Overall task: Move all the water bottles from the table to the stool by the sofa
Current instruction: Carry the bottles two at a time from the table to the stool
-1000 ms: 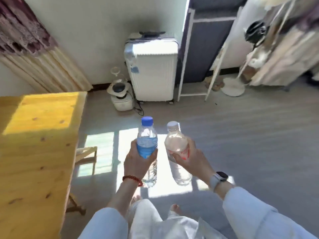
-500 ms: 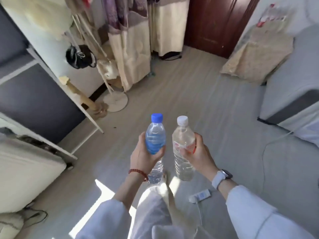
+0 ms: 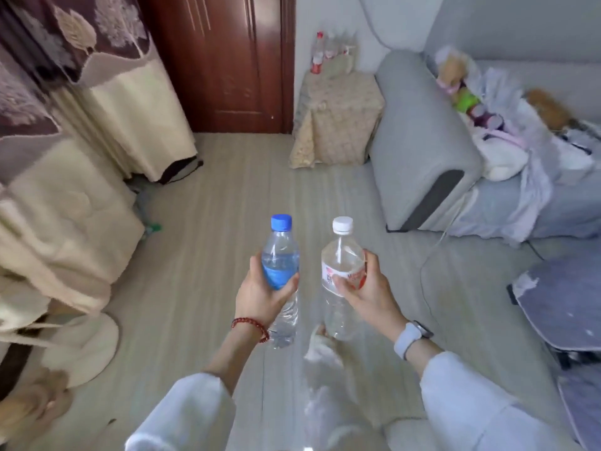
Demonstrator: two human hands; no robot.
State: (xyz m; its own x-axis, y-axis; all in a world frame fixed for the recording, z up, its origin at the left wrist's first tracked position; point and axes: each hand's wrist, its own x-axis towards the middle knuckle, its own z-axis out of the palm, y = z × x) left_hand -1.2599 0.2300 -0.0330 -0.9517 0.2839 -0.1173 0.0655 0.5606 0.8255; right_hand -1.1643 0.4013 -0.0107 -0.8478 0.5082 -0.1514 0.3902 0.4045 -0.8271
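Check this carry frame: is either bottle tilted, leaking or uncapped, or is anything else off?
Nothing stands out. The blue-capped bottle in the left hand and the white-capped bottle in the right hand are both upright, capped and dry. Ahead, the cloth-covered stool beside the sofa already holds bottles, blurred but standing.

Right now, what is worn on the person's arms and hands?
Both forearms show pale, loose long sleeves, pushed up from the wrists. The left hand has a red beaded bracelet at its wrist. The right hand has a smartwatch with a white band at its wrist.
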